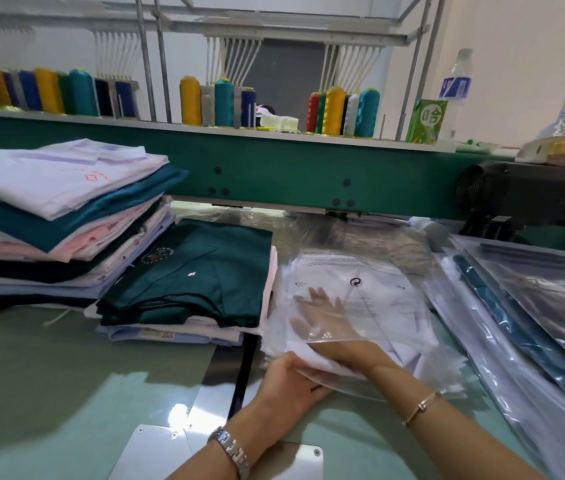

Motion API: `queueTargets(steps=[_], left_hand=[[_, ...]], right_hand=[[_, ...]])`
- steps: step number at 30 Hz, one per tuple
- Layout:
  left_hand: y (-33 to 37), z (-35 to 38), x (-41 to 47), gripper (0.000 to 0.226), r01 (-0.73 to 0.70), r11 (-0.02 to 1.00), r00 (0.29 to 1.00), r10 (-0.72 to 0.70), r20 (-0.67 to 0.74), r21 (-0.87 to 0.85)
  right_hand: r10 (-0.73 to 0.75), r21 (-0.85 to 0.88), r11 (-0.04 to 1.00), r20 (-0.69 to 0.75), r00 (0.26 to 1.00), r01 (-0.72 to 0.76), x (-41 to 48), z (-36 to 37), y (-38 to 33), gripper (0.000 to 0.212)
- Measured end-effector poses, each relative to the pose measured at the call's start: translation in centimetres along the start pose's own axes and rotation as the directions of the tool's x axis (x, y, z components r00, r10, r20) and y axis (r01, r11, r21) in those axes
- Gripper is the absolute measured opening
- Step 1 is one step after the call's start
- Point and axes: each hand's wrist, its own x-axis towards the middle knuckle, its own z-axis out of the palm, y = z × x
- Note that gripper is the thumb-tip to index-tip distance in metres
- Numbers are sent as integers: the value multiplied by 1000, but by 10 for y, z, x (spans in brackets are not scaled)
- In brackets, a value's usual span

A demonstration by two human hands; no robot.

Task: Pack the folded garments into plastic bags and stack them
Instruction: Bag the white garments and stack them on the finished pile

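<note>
A clear plastic bag (371,292) with printed symbols lies on the table, and a folded white garment (409,362) sits partly inside it. My right hand (326,317) is inside the bag with its fingers spread flat on the garment. My left hand (288,382) grips the bag's near open edge. A short pile topped by a dark green folded garment (198,271) lies just left of the bag. Further left stands a tall stack of folded garments (52,216) in white, teal, pink and navy.
Packed bags (523,317) overlap in a slanted row at the right. A green machine beam (274,168) spans the back, carrying thread spools (334,110), a green carton (426,121) and a water bottle (457,81). A black motor (516,199) sits at right. Pale green tabletop (49,393) lies in front.
</note>
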Motion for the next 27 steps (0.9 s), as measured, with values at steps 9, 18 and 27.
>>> queueTargets(steps=[9, 18, 27], left_hand=[[0, -2, 0, 50, 17, 959, 999, -4, 46, -282], [-2, -2, 1, 59, 2, 944, 1000, 7, 28, -331], [-4, -3, 2, 57, 13, 957, 999, -3, 33, -291]], right_hand=[[-114, 104, 989, 48, 992, 108, -53, 26, 30, 93], [-223, 178, 963, 98, 970, 203, -74, 2, 41, 61], [-164, 57, 985, 58, 985, 161, -67, 13, 30, 51]])
